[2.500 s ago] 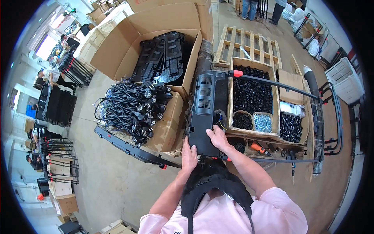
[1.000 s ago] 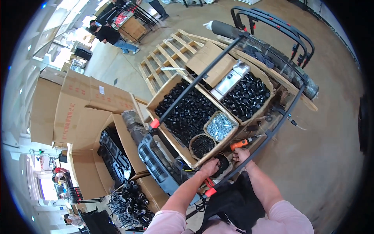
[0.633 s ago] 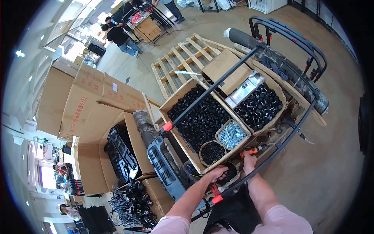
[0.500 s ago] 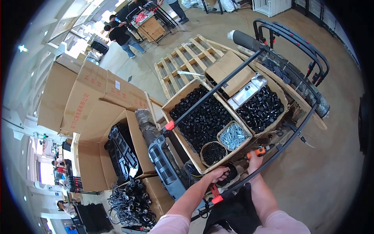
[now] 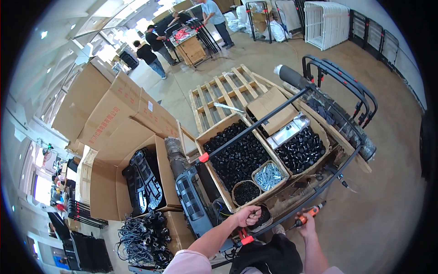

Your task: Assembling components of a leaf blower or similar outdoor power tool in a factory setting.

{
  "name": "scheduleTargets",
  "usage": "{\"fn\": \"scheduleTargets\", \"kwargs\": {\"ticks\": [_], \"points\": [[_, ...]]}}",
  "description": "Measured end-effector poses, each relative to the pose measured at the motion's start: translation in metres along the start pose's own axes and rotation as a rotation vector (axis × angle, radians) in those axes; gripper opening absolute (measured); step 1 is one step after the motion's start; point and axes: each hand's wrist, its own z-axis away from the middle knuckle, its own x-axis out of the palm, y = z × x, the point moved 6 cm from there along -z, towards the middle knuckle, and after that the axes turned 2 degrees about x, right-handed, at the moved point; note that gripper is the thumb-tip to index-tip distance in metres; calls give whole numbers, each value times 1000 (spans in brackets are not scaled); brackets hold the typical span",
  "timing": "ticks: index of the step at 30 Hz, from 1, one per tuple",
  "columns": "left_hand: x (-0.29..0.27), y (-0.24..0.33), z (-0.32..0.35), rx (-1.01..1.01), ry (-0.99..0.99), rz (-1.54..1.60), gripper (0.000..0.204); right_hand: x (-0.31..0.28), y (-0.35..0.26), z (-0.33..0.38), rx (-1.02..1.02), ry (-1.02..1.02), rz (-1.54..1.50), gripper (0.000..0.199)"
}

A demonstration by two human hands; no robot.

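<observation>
In my right hand (image 5: 308, 222) is an orange and black power screwdriver (image 5: 314, 211), its thin bit pointing down and left, outside the frame's near bar. My left hand (image 5: 248, 216) is closed, fingers pinched together, beside a small round bin of dark parts (image 5: 262, 216); what sits between the fingers is too small to make out. A black tubular frame (image 5: 263, 119) with red corner pieces (image 5: 247, 239) lies tilted over the open boxes, its near bar passing between my hands. Close by are a tub of silver screws (image 5: 268, 177) and a tub of small black pieces (image 5: 247, 193).
Wide boxes of black caps (image 5: 237, 155) fill the middle. Leftward stand a tall carton (image 5: 105, 187) of black plastic parts and a heap of black cables (image 5: 145, 239). Behind lies a wooden pallet (image 5: 223, 98). More curved frames (image 5: 346, 82) stand right; people work at a far table.
My right hand has drawn the screwdriver back toward me and turned it. My left hand has come up out of the small bin, fingers still closed. The whole view has shifted slightly.
</observation>
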Motion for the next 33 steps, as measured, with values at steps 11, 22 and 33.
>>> {"fn": "scheduleTargets", "kwargs": {"ticks": [11,22,33], "points": [[81,21,66,422,-169,292,36,114,-64,150,-392,-156,449,61],[110,-8,76,758,74,199,36,279,-95,244,-989,-733,962,57],[107,-49,87,897,485,8,17,306,-44,223,-695,-1020,1108,60]]}}
